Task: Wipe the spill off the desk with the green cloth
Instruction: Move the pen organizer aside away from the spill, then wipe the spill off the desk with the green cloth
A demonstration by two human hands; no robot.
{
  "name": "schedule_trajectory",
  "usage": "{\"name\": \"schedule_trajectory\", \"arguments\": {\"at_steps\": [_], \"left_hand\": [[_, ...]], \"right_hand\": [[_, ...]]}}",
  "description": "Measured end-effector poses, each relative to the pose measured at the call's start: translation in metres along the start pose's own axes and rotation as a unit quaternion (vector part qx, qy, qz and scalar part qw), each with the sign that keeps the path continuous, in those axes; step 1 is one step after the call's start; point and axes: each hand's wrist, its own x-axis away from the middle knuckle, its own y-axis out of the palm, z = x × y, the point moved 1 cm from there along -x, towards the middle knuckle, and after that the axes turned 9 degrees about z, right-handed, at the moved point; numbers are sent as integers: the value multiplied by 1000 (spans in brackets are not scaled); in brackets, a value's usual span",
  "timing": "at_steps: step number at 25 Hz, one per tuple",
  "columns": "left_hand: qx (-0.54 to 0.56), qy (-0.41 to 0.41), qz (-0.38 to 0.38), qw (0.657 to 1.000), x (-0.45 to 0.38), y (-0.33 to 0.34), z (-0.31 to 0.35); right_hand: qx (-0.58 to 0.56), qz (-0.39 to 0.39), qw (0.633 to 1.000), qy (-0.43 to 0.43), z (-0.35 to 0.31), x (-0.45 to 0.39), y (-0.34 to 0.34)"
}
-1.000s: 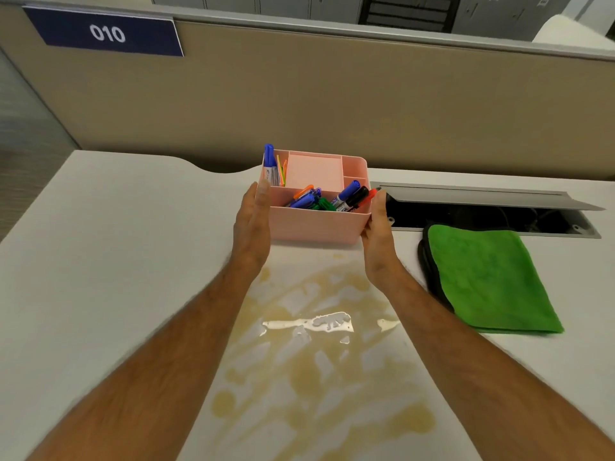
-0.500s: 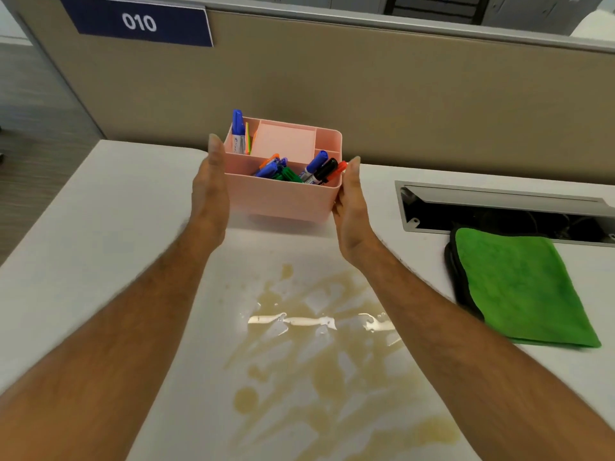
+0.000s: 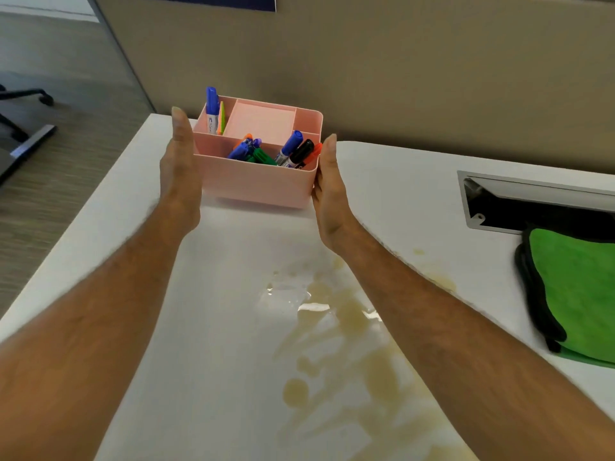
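Fluffy green cloth (image 3: 579, 294), smooth white desk (image 3: 399, 181), matt plastic organizer (image 3: 259, 184)

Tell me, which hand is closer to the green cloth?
Right. The right hand presses the pink plastic organiser's right side, nearer the green microfibre cloth at the far right. The left hand presses the organiser's left side.

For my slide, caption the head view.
Both hands, left and right, hold a pink organizer of markers beyond the spill; green cloth waits unused at right.
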Motion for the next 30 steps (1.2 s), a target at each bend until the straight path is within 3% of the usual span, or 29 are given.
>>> {"name": "schedule_trajectory", "arguments": {"at_steps": [6,12,15,17,20,23,26,28,30], "left_hand": [[-21,-17,14,1000,-11,-12,-16],[-33,19,-11,999,3,-17,-14],[-154,51,-41,986,7,-29,-33],[-291,93,-45,951,16,-46,-52],[-424,218,-97,874,38,-73,-82],[-504,261,-142,811,76,-88,-105],[-540,246,-154,790,113,-93,-120],[-552,226,-152,788,127,-90,-124],[-558,207,-145,791,136,-86,-127]], "right_hand": [[42,-7,999,-6,9,3,14],[76,-31,996,-25,0,18,0],[117,-9,993,-1,-1,40,-29],[190,31,981,-6,1,59,-66],[345,144,925,-74,-3,92,-150],[511,255,816,-90,-3,113,-253],[639,276,717,39,8,114,-321],[671,258,685,115,19,120,-341],[685,243,674,133,29,123,-345]]}}
